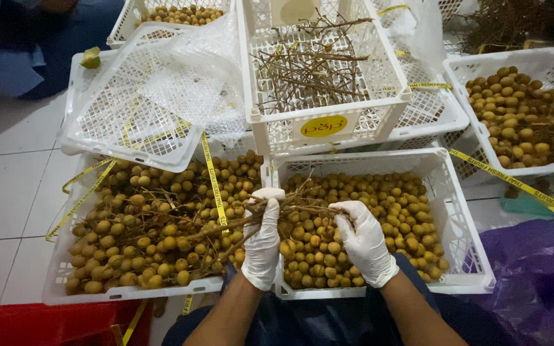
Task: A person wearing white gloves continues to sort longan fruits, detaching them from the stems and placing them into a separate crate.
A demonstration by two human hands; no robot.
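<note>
1. Your left hand [262, 240], in a white glove, is wrapped shut around a longan branch [270, 214], gripping it about mid-stem. It sits right over the seam between the two front crates.
2. Your right hand [365, 240], also gloved, has its fingers curled in at the twiggy end of that same branch, around 3 o'clock from your left. I can't tell for sure if it's pinching a twig or a single fruit.
3. The branch lies mostly sideways with a slight tilt: long axis runs from about 8 o'clock to 2 o'clock. The fruit-heavy end points down-left into the left crate [56, 291]; the bare, forked twigs point right toward your right hand.
4. The left crate is heaped with longans still on their stems, with yellow strapping tape [213, 179] draped across it.
5. The right crate [476, 269], under your right hand, holds loose longans, mostly off the stem.
6. At 12 o'clock there's a white crate of bare twigs [315, 70] with a yellow oval sticker on the front.
7. At 10 o'clock, an upturned crate lid [129, 122] with clear plastic on it.
8. At 2 o'clock, another crate of loose fruit [527, 115].
9. Purple plastic bag [540, 275] at 4 o'clock.
</note>
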